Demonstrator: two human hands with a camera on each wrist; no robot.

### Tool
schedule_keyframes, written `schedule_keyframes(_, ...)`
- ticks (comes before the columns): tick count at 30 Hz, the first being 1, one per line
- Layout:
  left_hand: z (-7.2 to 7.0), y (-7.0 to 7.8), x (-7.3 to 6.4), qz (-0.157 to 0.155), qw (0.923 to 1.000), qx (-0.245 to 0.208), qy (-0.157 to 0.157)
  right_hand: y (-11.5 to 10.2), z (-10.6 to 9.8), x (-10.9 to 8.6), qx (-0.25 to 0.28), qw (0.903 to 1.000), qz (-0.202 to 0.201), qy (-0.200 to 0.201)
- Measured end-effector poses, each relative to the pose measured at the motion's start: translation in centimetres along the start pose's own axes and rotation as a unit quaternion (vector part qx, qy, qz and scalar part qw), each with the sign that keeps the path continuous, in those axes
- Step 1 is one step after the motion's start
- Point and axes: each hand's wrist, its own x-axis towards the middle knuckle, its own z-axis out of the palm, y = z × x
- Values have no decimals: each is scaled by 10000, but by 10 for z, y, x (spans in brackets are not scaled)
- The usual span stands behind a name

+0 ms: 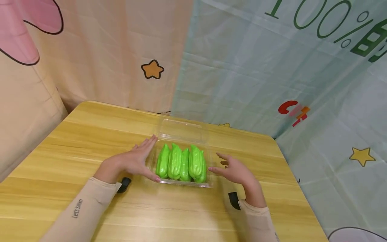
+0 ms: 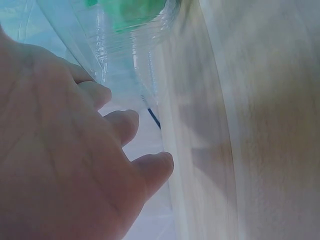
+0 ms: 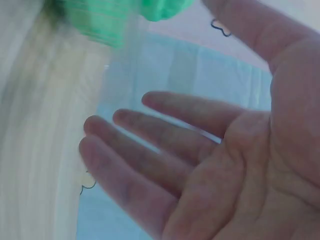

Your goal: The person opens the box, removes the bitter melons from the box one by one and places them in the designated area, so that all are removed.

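A clear plastic box (image 1: 185, 184) with its lid (image 1: 181, 129) folded back stands on the table. Several bright green, ridged, pointed pieces shaped like vegetables (image 1: 175, 163) lie side by side in it. At the box's left side is my left hand (image 1: 133, 163), fingers stretched along the wall and thumb by the near left corner; whether it touches is hard to tell. Off the right side hovers my right hand (image 1: 234, 168), its fingers spread loosely and holding nothing. In the right wrist view, the palm and fingers (image 3: 200, 120) face the box, with green pieces (image 3: 100, 22) above.
The wooden table (image 1: 169, 215) has a back edge close behind the open lid. Printed curtains (image 1: 121, 50) hang behind it and along the right side. A black strap end (image 1: 124, 185) juts from the left sleeve, and another (image 1: 234, 200) from the right.
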Motion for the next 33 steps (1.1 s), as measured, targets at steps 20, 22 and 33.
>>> schedule_keyframes(20, 4, -6, 4, 47, 9999, -42, -82, -21, 6, 6, 2373, 9714, 47, 13)
schedule_keyframes(22, 5, -7, 4, 44, 10000, -22, -72, -23, 8, 7, 2463, 9692, 58, -14)
schedule_keyframes(33, 4, -7, 3, -3, 10000, 20, -73, -26, 25, 16, 2562, 9665, 117, -49)
